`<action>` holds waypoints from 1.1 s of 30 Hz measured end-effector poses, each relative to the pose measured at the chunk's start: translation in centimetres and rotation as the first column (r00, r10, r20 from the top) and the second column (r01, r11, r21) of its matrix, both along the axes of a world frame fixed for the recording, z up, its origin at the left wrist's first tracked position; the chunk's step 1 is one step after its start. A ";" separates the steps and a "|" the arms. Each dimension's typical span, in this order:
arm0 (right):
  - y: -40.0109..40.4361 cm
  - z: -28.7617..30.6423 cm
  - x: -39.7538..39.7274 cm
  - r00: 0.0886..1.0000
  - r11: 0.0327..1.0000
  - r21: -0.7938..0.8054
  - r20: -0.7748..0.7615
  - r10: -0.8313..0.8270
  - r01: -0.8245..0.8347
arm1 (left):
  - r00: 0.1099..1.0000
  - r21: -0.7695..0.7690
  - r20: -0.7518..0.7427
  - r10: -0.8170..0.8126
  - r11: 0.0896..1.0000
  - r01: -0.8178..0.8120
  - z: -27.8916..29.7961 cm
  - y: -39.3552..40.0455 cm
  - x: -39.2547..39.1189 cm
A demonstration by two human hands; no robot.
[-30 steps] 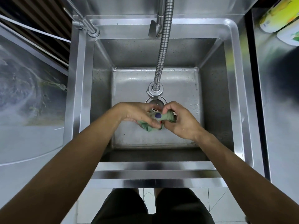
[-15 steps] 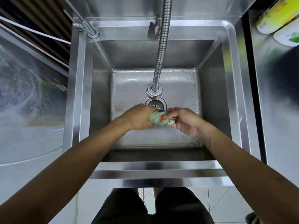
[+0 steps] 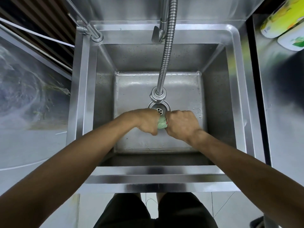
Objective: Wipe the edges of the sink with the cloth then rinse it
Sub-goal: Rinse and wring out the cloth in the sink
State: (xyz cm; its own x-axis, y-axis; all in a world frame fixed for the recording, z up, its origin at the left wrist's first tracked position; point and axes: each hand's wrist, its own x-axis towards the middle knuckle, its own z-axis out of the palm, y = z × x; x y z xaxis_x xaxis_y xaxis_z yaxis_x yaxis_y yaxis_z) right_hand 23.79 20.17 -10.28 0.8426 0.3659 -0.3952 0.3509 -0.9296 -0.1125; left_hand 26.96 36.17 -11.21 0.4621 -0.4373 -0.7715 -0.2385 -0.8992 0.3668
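Note:
A deep stainless steel sink (image 3: pixel 158 176) fills the middle of the view. Over its basin, just in front of the drain (image 3: pixel 160 109), both my fists grip a twisted pale green cloth (image 3: pixel 162 122). My left hand (image 3: pixel 147 120) is closed on the cloth's left end. My right hand (image 3: pixel 181 124) is closed on its right end, knuckles up. Only a short rolled stretch of cloth with a red mark shows between the fists. The flexible metal faucet hose (image 3: pixel 166 55) hangs down to a nozzle (image 3: pixel 158 96) just behind the drain. No running water is visible.
A faucet lever (image 3: pixel 157 32) sits on the sink's back rim, and a slanted metal pipe (image 3: pixel 88 27) meets the back left corner. Two yellow-green containers (image 3: pixel 283 18) lie on the steel counter at the far right. A marbled surface (image 3: pixel 29 99) lies to the left.
Both hands have turned into tight fists on the cloth and twisted it into a short roll. Less of the cloth shows now than before.

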 end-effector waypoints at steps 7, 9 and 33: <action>1.0 0.0 1.1 0.546 0.705 0.181 -0.769 -0.332 0.685 | 0.791 -0.224 0.605 0.093 0.973 0.056 -1.9 0.9 -1.2; 1.2 -0.4 0.7 0.385 0.586 0.168 -0.884 -0.267 0.793 | 0.718 -0.316 0.679 0.153 0.944 0.098 -2.4 1.2 -1.9; -0.2 -2.9 -0.8 0.987 0.985 -0.085 -0.068 0.144 -0.150 | 0.993 0.034 -0.093 0.070 0.997 -0.067 -3.2 -1.0 -1.3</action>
